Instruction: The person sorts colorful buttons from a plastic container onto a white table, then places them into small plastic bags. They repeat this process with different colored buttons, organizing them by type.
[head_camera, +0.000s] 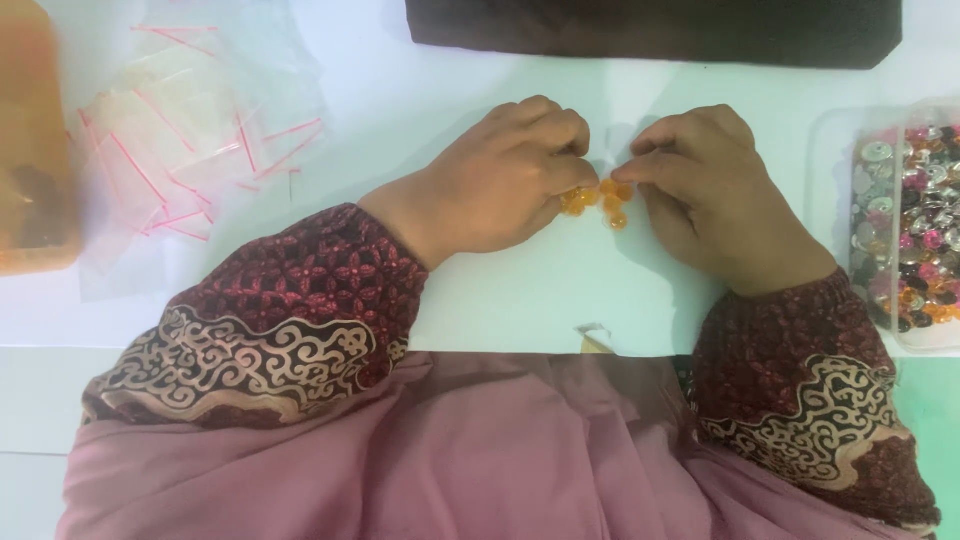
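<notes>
Both sleeves (300, 300) dark maroon with a small floral pattern and beige scrollwork bands; mauve cloth (480, 450) drapes beneath the forearms.

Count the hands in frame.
2. Left hand and right hand meet at the table's centre, pinching a small clear bag of orange beads between them. No co-worker's hands visible.

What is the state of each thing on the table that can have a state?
left hand: fingers closed, pinching orange beads
right hand: fingers closed, pinching the same beads
orange beads: bunched between both hands
small clear bags: lying flat, loosely piled, look empty
clear tray: open, full of mixed beads
orange box: contents unclear
</notes>
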